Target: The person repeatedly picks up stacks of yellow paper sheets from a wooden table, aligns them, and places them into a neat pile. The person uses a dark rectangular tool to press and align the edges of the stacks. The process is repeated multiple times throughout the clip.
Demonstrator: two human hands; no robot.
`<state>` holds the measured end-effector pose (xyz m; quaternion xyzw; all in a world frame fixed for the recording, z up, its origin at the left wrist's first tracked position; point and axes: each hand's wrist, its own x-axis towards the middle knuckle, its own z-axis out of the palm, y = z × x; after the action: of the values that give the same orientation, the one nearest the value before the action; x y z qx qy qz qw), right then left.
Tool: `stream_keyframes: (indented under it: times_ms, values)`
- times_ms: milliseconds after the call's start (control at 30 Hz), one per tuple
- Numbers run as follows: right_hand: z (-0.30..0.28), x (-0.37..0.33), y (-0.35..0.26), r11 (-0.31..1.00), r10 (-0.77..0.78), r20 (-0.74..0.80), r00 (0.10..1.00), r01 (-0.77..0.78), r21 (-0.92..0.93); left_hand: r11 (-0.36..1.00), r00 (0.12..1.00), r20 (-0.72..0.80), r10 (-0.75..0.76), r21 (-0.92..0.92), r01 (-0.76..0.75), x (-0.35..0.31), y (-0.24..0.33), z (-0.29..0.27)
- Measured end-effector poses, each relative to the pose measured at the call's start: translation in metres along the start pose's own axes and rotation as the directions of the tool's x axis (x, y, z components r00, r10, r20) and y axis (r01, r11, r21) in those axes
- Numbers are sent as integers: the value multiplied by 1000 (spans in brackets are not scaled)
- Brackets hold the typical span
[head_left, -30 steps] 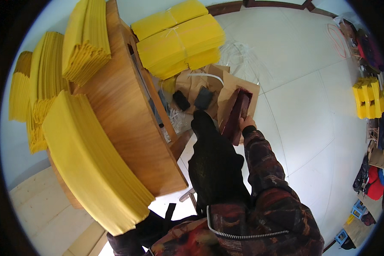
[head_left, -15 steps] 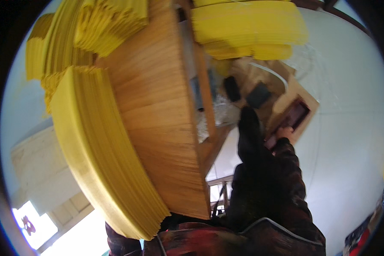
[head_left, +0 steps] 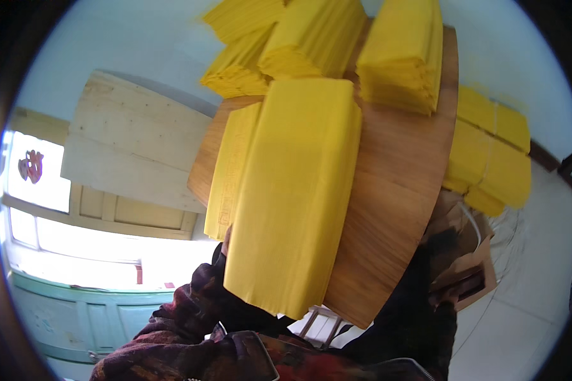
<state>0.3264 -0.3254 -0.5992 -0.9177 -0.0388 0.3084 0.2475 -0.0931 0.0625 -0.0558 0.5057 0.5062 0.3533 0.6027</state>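
Observation:
A thick stack of folded yellow paper [head_left: 292, 184] lies along the round wooden table and juts over its near edge. My left hand [head_left: 227, 241] grips its left side near the low end; most of the fingers are hidden by the paper. Against its left lies another yellow paper stack [head_left: 229, 171] with a faint printed pattern. Down at the right, my right hand [head_left: 450, 297] is closed at the dark red recess [head_left: 471, 286] of a brown cardboard box [head_left: 489, 273]. What its fingers hold is too dim and small to make out.
More yellow stacks [head_left: 400, 57] stand at the table's far side. Beyond the right edge of the wooden table [head_left: 394, 171] sits a tied yellow bundle [head_left: 489, 146]. A pale board [head_left: 133, 140] leans at the left, above a turquoise cabinet [head_left: 95, 317].
My view has swung left, so the table and stacks now sit further right. My left hand has come into sight at the large stack. The right hand stays at the cardboard box.

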Motion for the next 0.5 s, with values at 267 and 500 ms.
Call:
stream_keyframes:
  times_ms: [267, 500]
  values:
    - [-187, -67, -61, 595, 292, 52, 955, -224, 772, 980, 958, 210, 197, -67, -187, 2, 0, 40]
    - [-309, -223, -326, 469, -485, -27, 874, 286, 836, 882, 941, 250, 228, -463, -90, 10, 4, 52]
